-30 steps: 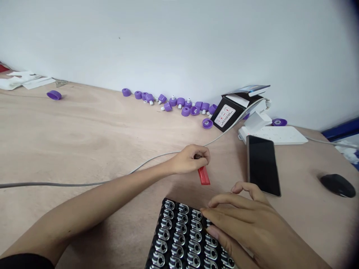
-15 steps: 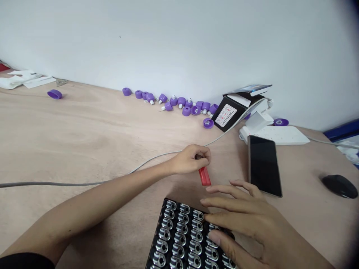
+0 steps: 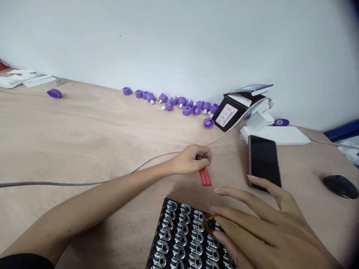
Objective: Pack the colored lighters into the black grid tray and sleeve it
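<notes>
My left hand (image 3: 193, 160) is closed, fingers curled round the upper end of a red plastic strip (image 3: 205, 177). The strip's lower end points down toward the black tray (image 3: 165, 209). Rows of shiny metal clip-like parts (image 3: 182, 228) with round holes fill this tray. Over its right side is my right hand (image 3: 260, 228), palm down, with fingers stretched and apart. Its thumb and a fingertip lie around an amber-brown spot (image 3: 208, 220) with a dark round centre. Whether they touch a part there is partly hidden by the fingers.
Several purple caps (image 3: 181, 101), some with white fittings, lie along the wall. A black box (image 3: 227, 114) leans near a white power strip (image 3: 291, 134). A phone (image 3: 263, 158) and black mouse (image 3: 340, 186) are on the right. A grey cable (image 3: 56, 183) crosses the table.
My right hand has moved slightly right, its fingers spreading wider, one now over the phone's lower edge. The amber-brown spot in the tray has come into view. My left hand stays nearly still.
</notes>
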A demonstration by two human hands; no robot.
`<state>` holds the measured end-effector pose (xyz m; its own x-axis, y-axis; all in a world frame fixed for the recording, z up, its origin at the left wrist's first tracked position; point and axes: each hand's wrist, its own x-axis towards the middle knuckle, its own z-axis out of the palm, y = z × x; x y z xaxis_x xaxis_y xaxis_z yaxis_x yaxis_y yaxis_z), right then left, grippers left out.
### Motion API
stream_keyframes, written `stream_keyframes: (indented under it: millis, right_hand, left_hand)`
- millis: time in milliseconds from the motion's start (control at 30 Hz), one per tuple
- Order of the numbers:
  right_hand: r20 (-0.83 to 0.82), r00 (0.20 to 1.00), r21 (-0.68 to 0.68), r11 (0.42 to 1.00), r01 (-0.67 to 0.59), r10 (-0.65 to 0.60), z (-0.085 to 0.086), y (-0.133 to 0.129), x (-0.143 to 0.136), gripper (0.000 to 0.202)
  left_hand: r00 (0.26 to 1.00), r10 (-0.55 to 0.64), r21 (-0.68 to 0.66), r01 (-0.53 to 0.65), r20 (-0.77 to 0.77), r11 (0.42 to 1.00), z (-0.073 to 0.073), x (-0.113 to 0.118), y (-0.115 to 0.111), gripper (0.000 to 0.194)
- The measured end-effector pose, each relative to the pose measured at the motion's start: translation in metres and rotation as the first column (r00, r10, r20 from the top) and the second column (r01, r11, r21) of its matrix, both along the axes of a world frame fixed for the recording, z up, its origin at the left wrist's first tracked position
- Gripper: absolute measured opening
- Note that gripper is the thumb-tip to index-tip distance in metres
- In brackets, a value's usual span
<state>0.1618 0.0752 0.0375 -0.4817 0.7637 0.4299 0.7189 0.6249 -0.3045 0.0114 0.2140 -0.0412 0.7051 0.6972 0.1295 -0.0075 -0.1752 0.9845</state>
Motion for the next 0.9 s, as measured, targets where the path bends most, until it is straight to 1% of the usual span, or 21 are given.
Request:
stream_keyframes:
  millis: [100, 200, 300, 367, 600, 700, 767, 900]
  right_hand:
    - [-0.004, 1.0, -0.003, 1.0, -0.005, 0.005, 0.001, 0.001, -0.001, 0.036]
    - [-0.022, 1.0, -0.032, 0.999, -0.02, 0.019, -0.003, 0.002, 0.0, 0.033]
    - [-0.014, 0.998, -0.07, 0.996, -0.061, 0.06, -0.007, 0.002, 0.004, 0.024]
    - [-0.006, 0.998, -0.089, 0.994, -0.057, 0.057, -0.009, 0.002, 0.006, 0.019]
    - [0.038, 0.997, -0.079, 0.995, -0.057, 0.06, -0.009, 0.001, 0.008, 0.021]
    - [0.064, 0.996, -0.085, 0.995, -0.049, 0.055, -0.005, 0.0, 0.007, 0.025]
    - [0.088, 0.992, -0.135, 0.988, -0.078, 0.09, 0.001, 0.001, 0.006, 0.024]
    - [0.118, 0.985, -0.274, 0.957, -0.09, 0.127, 0.014, 0.009, 0.004, 0.01]
  left_hand:
    - [1.0, 0.0, 0.001, 0.0, 0.001, 1.0, 0.0, 0.0, 0.0, 0.008]
    - [1.0, -0.001, 0.001, 0.001, 0.0, 1.0, 0.0, 0.001, 0.0, 0.008]
    - [1.0, -0.005, -0.002, 0.005, -0.002, 1.0, 0.001, 0.0, 0.0, 0.008]
    - [1.0, -0.006, -0.004, 0.006, -0.004, 1.0, 0.001, 0.0, 0.0, 0.009]
    - [1.0, -0.003, -0.002, 0.003, -0.012, 1.0, 0.002, 0.0, -0.001, 0.009]
    - [1.0, -0.002, 0.001, 0.002, -0.011, 1.0, 0.002, 0.0, 0.0, 0.009]
    - [1.0, -0.002, 0.002, 0.002, -0.012, 1.0, 0.001, 0.0, 0.0, 0.009]
    - [1.0, -0.007, 0.0, 0.007, -0.015, 1.0, 0.0, -0.001, 0.0, 0.008]
